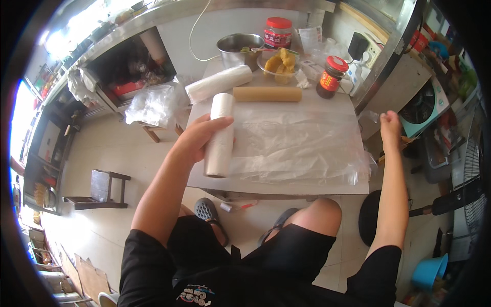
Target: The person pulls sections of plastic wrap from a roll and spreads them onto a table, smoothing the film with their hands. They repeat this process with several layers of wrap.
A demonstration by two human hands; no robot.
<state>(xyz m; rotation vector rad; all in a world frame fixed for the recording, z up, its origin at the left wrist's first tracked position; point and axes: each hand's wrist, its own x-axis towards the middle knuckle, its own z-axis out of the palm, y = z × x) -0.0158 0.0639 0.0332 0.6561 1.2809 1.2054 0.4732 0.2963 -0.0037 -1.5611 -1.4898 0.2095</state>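
My left hand (205, 134) grips a roll of thin translucent plastic (220, 146), tilted nearly upright over the table's left side. From the roll a wide, wrinkled plastic sheet (299, 149) stretches right across the white tabletop (276, 187). Out past the table's right edge, my right hand (390, 124) is closed, and the sheet's far corner reaches its fingers. A second plastic roll (218, 82) lies slanted behind the first. Beside it rests a bare brown cardboard tube (267, 94), parallel to the table's back edge.
At the back stand a steel pot (239, 55), a red-lidded jar (278, 32), a bowl of yellow food (280, 67) and a dark sauce jar (332, 76). A teal box fan (424, 103) is near my right hand. A wooden stool (101, 190) lies on the floor at left.
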